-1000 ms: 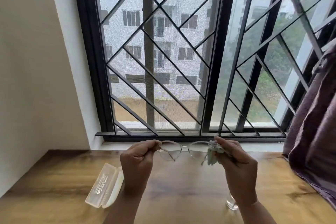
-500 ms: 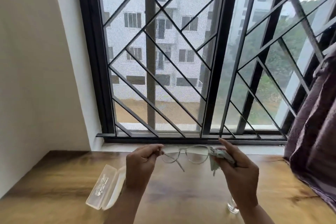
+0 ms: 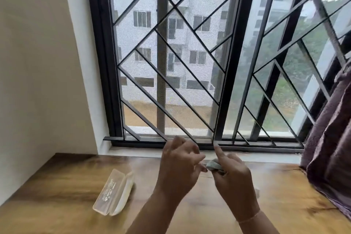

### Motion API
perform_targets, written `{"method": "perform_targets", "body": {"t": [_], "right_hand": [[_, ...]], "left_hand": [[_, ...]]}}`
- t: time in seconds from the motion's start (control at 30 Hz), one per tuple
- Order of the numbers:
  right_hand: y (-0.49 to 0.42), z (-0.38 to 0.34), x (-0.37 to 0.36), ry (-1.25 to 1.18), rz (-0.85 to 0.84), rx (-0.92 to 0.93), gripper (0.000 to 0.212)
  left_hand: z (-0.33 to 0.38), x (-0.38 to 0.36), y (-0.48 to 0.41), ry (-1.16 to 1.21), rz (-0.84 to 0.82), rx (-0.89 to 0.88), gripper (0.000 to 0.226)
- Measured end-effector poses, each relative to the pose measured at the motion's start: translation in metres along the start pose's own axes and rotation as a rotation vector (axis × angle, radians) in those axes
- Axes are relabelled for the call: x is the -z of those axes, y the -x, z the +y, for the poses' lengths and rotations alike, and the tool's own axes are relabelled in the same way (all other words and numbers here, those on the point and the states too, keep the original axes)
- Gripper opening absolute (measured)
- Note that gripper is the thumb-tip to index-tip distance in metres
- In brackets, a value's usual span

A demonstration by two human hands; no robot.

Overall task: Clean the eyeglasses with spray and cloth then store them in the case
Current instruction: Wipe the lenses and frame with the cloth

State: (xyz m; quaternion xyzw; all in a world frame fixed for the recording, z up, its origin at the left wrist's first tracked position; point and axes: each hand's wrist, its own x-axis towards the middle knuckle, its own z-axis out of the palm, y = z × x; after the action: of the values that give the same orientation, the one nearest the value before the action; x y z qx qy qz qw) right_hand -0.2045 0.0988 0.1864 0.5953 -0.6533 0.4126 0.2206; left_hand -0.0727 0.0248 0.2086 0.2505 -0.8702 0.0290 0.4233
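Both hands are raised over the wooden table (image 3: 57, 205), close to the window sill, with their backs toward me and forearms coming up from the bottom edge. The left hand (image 3: 180, 169) is tilted to the right. Its forefinger is lifted and its other fingers are loosely curled toward the gap between the hands. Motion blur smears the fingertips, so I cannot tell whether they are nipping anything. The right hand (image 3: 234, 182) has its forefinger straight, pointing up and slightly left, while the thumb and remaining fingers bunch a small grey-green cloth (image 3: 213, 165) at the side facing the left hand.

I cannot make out the eyeglasses. If they are anywhere, they are in the blurred gap between the two hands by the cloth, and I cannot tell their long axis or which way they face.

The case (image 3: 114, 192) lies on the table well to the left of the left forearm. It is open, its two pale translucent halves side by side, and its long axis runs from near-left to far-right. A purple curtain (image 3: 330, 148) hangs at the right edge.
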Motion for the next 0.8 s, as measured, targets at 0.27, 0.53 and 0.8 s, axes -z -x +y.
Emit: {"method": "perform_targets", "body": {"t": [0.27, 0.53, 0.8], "right_hand": [[0.000, -0.013, 0.004, -0.062, -0.062, -0.051, 0.059], [-0.022, -0.039, 0.082, -0.822, 0.278, -0.511, 0.043], [0.016, -0.010, 0.068, -1.365, -0.139, -1.159, 0.023]], "left_hand": [[-0.007, -0.010, 0.005, -0.116, 0.038, -0.030, 0.007], [-0.033, -0.013, 0.007, 0.093, 0.271, 0.197, 0.003], [-0.055, -0.018, 0.000, 1.012, 0.574, 0.933, 0.049]]}}
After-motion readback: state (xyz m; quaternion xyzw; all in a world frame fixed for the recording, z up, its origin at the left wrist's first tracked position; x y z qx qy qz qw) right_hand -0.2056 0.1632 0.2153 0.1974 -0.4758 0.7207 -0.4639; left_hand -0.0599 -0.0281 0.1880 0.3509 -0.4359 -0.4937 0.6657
